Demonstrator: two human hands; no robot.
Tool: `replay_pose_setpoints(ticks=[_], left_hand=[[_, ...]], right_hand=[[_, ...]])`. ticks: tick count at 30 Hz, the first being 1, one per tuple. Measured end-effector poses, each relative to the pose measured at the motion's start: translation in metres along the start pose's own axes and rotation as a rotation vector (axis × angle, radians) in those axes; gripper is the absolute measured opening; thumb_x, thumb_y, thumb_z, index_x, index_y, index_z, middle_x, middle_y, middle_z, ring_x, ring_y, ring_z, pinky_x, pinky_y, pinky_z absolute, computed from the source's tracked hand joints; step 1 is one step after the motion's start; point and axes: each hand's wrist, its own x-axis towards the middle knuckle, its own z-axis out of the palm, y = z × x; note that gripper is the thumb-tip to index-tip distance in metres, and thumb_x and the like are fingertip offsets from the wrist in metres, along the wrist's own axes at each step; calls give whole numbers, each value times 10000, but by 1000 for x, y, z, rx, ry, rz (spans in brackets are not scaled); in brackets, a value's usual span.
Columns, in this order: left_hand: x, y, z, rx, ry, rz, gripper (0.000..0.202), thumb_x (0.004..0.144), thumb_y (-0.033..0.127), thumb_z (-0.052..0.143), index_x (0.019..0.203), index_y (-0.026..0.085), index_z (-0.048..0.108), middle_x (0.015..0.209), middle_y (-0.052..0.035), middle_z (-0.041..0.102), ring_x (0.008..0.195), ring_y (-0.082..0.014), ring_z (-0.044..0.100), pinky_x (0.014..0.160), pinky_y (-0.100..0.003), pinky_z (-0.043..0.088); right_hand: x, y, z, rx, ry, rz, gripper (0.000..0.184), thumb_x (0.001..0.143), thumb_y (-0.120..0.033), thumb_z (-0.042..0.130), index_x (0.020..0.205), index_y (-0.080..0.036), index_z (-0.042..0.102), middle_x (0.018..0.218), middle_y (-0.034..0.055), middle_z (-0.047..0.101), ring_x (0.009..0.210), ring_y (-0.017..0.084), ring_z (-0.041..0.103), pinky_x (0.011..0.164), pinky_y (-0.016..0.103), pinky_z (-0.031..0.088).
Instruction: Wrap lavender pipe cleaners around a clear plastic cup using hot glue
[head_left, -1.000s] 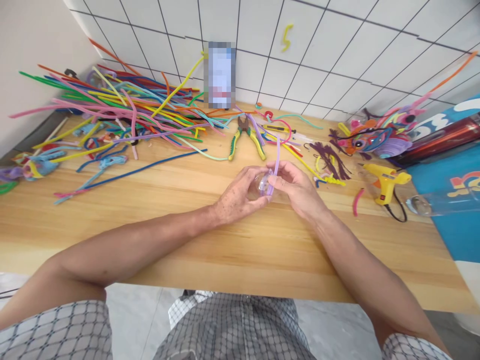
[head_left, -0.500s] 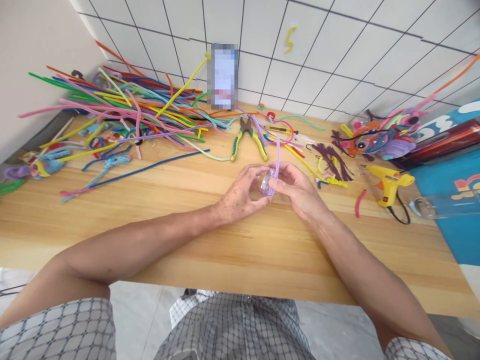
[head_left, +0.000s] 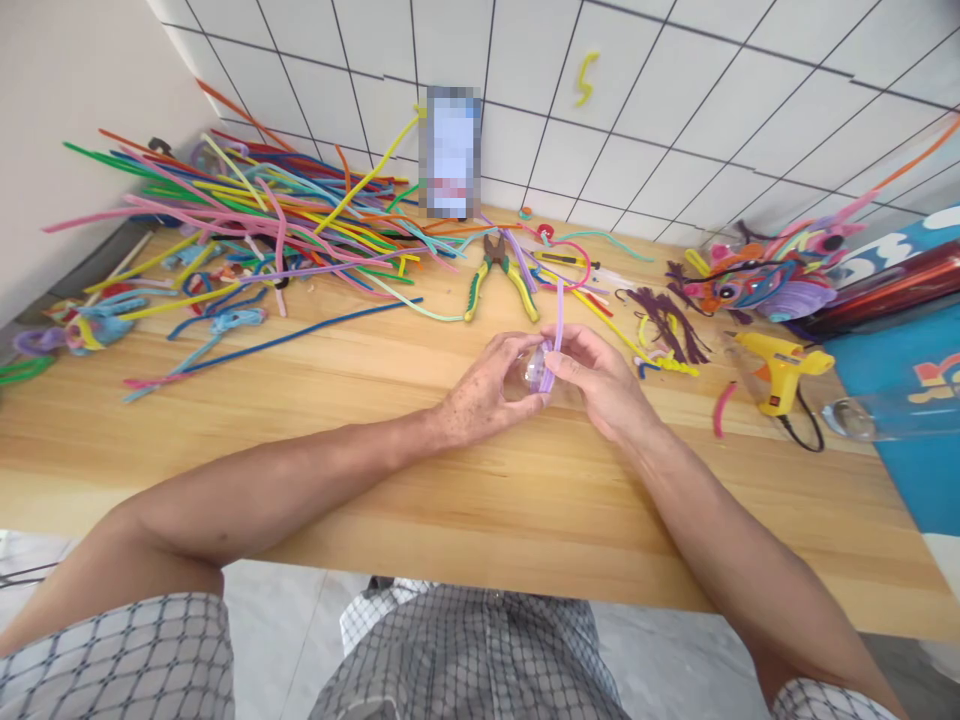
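Note:
Over the middle of the wooden table (head_left: 315, 440), my left hand (head_left: 484, 395) is closed around a small clear round object (head_left: 531, 372), partly hidden by the fingers. My right hand (head_left: 604, 385) pinches a lilac pipe cleaner (head_left: 558, 318) against that object; the free end sticks up and away from me. The two hands touch at the fingertips.
A big heap of coloured pipe cleaners (head_left: 255, 225) covers the far left. Green-handled pliers (head_left: 499, 275) lie just beyond my hands. A yellow glue gun (head_left: 780, 370), purple scraps (head_left: 664, 320) and a colourful pipe-cleaner figure (head_left: 757, 280) sit at right. A tiled wall rises behind.
Both hands have stayed together on the clear object and lilac pipe cleaner; only the fingers shift slightly. The view has drifted a little.

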Motion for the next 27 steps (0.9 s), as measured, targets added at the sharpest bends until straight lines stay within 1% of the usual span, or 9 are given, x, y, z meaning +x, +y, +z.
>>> replay_pose_setpoints(ticks=[7, 11, 16, 20, 27], left_hand=[[0, 1, 0, -17, -11, -12, 671, 969, 333, 800, 1573, 270, 515, 1506, -151, 649, 1426, -308, 631, 1205, -508, 563], [0, 1, 0, -22, -11, -13, 675, 961, 327, 808, 1568, 267, 520, 1502, -155, 648, 1426, -309, 632, 1200, -508, 569], [1, 2, -1, -26, -21, 10, 660, 968, 328, 801, 1562, 260, 523, 1529, -164, 640, 1467, -318, 614, 1210, -523, 567], [1, 2, -2, -12, -34, 22, 657, 970, 326, 800, 1560, 261, 519, 1551, -166, 635, 1479, -318, 612, 1221, -534, 556], [1, 3, -2, 1, -29, 46, 657, 964, 297, 795, 1557, 256, 515, 1570, -170, 628, 1492, -316, 604, 1236, -540, 541]], right_hand=[[0, 1, 0, -12, -2, -3, 484, 746, -550, 984, 1109, -300, 785, 1186, 34, 789, 1149, 250, 713, 1066, 431, 598], [1, 0, -1, 18, 5, 11, 461, 744, -553, 984, 1083, -301, 798, 1142, 26, 796, 1117, 244, 717, 1056, 423, 593], [4, -1, -3, 97, -5, 58, 466, 681, -573, 1020, 986, -299, 797, 1041, 12, 788, 953, 221, 700, 945, 413, 606], [6, 1, -5, 121, 1, 77, 463, 649, -573, 1034, 904, -292, 770, 1039, 23, 797, 952, 236, 705, 915, 425, 611], [6, 5, -4, 118, -19, 88, 468, 671, -584, 1020, 938, -291, 770, 999, 19, 793, 925, 234, 710, 910, 431, 608]])
